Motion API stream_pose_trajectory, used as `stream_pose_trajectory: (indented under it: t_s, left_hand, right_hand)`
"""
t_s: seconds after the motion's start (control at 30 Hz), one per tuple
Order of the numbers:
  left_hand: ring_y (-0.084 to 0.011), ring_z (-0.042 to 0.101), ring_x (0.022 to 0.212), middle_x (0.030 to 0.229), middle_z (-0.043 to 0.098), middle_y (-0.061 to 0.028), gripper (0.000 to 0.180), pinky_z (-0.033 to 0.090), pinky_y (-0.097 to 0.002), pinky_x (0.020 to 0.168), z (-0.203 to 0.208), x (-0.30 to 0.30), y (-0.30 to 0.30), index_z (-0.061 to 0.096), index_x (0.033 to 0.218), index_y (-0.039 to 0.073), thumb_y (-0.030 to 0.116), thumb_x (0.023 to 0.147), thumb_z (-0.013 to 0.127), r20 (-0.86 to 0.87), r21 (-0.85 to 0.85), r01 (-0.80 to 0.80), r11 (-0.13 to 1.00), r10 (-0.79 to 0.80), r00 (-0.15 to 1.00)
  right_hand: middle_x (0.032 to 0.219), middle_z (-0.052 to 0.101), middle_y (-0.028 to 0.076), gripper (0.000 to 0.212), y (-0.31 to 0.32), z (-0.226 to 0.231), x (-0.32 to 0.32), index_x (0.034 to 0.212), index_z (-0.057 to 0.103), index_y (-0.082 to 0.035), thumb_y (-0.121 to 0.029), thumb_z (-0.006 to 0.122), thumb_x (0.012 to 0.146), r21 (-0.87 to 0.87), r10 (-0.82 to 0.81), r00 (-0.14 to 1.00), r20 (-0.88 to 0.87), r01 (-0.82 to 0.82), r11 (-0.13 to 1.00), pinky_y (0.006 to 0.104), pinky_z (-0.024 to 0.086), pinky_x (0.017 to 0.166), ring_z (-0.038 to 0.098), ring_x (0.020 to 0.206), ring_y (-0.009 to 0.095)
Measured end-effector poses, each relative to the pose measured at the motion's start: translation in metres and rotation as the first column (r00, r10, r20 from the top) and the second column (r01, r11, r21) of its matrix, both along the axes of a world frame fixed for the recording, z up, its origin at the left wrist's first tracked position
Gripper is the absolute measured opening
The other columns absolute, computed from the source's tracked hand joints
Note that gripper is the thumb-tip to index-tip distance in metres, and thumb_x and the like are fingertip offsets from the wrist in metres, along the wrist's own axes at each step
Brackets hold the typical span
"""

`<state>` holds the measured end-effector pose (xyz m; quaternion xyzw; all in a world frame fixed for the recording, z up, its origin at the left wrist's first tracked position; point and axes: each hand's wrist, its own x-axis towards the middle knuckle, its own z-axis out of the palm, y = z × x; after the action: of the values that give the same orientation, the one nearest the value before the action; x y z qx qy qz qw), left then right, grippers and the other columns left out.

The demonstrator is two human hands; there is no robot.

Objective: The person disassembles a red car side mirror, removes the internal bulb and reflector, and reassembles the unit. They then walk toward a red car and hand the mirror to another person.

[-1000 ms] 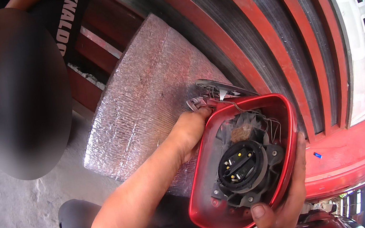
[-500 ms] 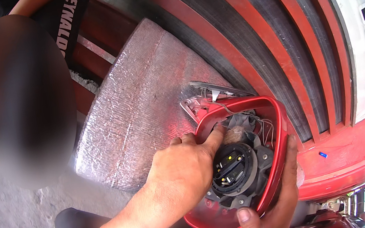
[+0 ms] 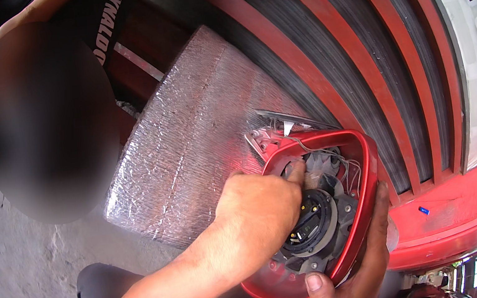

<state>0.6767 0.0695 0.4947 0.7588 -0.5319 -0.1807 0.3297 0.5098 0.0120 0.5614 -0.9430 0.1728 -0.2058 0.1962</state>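
A red side mirror housing (image 3: 370, 171) without its glass faces up, its inside exposed. In its middle sits a round black mirror motor unit (image 3: 310, 225) on a dark bracket. My right hand (image 3: 362, 283) holds the housing from below and the right, thumb on the near rim and fingers along the outer wall. My left hand (image 3: 261, 208) is closed at the left rim, with one digit reaching inside beside the grey material (image 3: 322, 163) above the motor; its other fingers are bent and partly hidden. Thin wires (image 3: 350, 169) run along the inner right side.
A bubble-wrapped panel (image 3: 180, 140) lies beyond my left hand. Another person's arm (image 3: 10, 29) and dark clothing are at the upper left. Behind the housing stands a red slatted grille (image 3: 356, 60). A small blue object (image 3: 424, 210) rests on the red bumper (image 3: 453, 226).
My left hand has shifted slightly right and further over the motor, its digit still inside the housing. The other person's hand has come into view at upper left. My right hand keeps its hold.
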Motion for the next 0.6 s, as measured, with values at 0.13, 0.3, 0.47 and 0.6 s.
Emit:
stream_pose_trajectory:
  t_s: [0.13, 0.3, 0.47, 0.6]
  left_hand:
    - [-0.0412, 0.073, 0.081, 0.079, 0.071, -0.0211, 0.063, 0.057, -0.0501, 0.077, -0.008, 0.006, 0.006, 0.048, 0.152, 0.007, 0.008, 0.090, 0.061, -0.120, -0.196, 0.024, 0.980, -0.048, 0.992]
    - [-0.0421, 0.071, 0.094, 0.096, 0.073, -0.0230, 0.046, 0.056, -0.0482, 0.084, -0.017, 0.019, 0.004, 0.063, 0.131, 0.003, 0.002, 0.086, 0.068, -0.284, -0.498, -0.078, 0.864, -0.077, 0.956]
    - [-0.0368, 0.072, 0.097, 0.100, 0.074, -0.0186, 0.028, 0.056, -0.0419, 0.087, -0.032, 0.024, -0.015, 0.070, 0.119, 0.005, 0.004, 0.091, 0.069, -0.442, -0.544, -0.038, 0.838, -0.247, 0.862]
    - [-0.0358, 0.073, 0.096, 0.099, 0.074, -0.0177, 0.026, 0.055, -0.0413, 0.086, -0.039, 0.022, -0.015, 0.070, 0.118, 0.005, 0.007, 0.093, 0.069, -0.470, -0.512, -0.147, 0.846, -0.133, 0.873]
  right_hand:
    - [0.158, 0.038, 0.028, 0.125, 0.000, -0.001, 0.002, 0.162, 0.008, 0.010, -0.054, 0.078, 0.082, 0.066, 0.040, 0.998, 0.045, -0.043, 0.997, 0.0421, 0.040, 0.116, 0.045, 0.143, 0.036]
    - [0.155, 0.041, 0.028, 0.126, -0.006, -0.008, -0.007, 0.162, 0.009, 0.010, -0.057, 0.078, 0.081, -0.031, 0.018, 1.000, 0.012, -0.018, 0.999, 0.0415, 0.041, 0.115, 0.048, 0.140, 0.036]
    - [0.152, 0.042, 0.033, 0.134, -0.002, -0.014, 0.005, 0.161, 0.009, 0.012, -0.065, 0.079, 0.076, 0.155, -0.074, 0.981, 0.177, 0.047, 0.987, 0.0439, 0.045, 0.111, 0.053, 0.135, 0.038]
    - [0.151, 0.043, 0.033, 0.132, 0.001, -0.012, 0.002, 0.161, 0.009, 0.012, -0.066, 0.076, 0.077, 0.105, -0.093, 0.985, 0.143, 0.078, 0.991, 0.0440, 0.045, 0.110, 0.054, 0.134, 0.038]
